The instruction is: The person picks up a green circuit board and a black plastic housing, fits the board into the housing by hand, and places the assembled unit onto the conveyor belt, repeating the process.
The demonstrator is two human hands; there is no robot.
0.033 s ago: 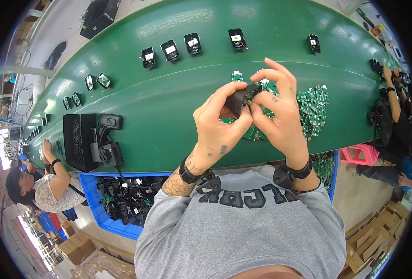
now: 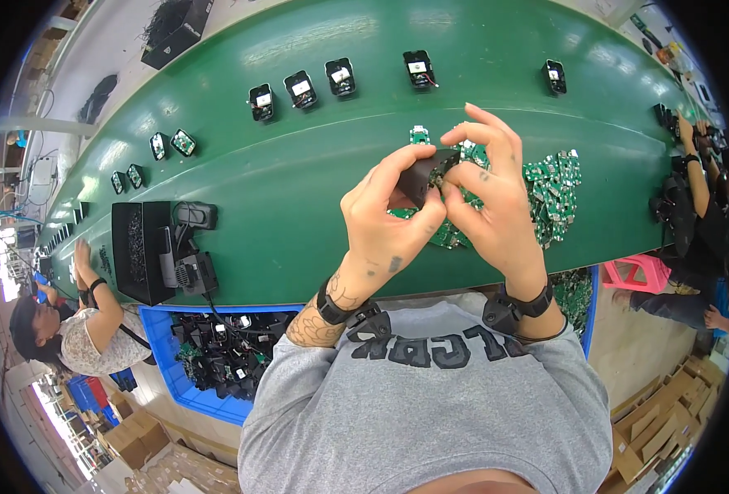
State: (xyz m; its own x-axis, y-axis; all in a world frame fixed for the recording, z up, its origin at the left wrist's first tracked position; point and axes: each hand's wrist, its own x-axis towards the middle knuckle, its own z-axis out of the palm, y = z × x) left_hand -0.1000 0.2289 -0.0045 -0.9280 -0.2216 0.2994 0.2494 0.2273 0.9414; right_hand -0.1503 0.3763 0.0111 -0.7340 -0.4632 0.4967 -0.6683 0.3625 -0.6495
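My left hand [image 2: 389,202] is closed round a small black plastic housing [image 2: 416,177], fingers on its far side and thumb near its open side. At that opening, the thumb and forefinger of my right hand [image 2: 496,198] are pinched together; what they grip is hidden. The other right fingers stick up and away. Inside the opening some small parts show, too small to name. Below and behind both hands lies a spread of green circuit boards [image 2: 556,193] on the green table [image 2: 299,193].
Several black housings with white parts [image 2: 341,76] stand along the far side; smaller ones [image 2: 183,142] sit left. A black box [image 2: 140,247] adjoins a dark device [image 2: 196,272]. A blue bin [image 2: 216,405] stands below the edge. A co-worker [image 2: 93,329] works at left.
The black housing has tilted very slightly in my hands, and my right fingertips have shifted a little at its opening. The co-worker's hand at left has moved slightly.
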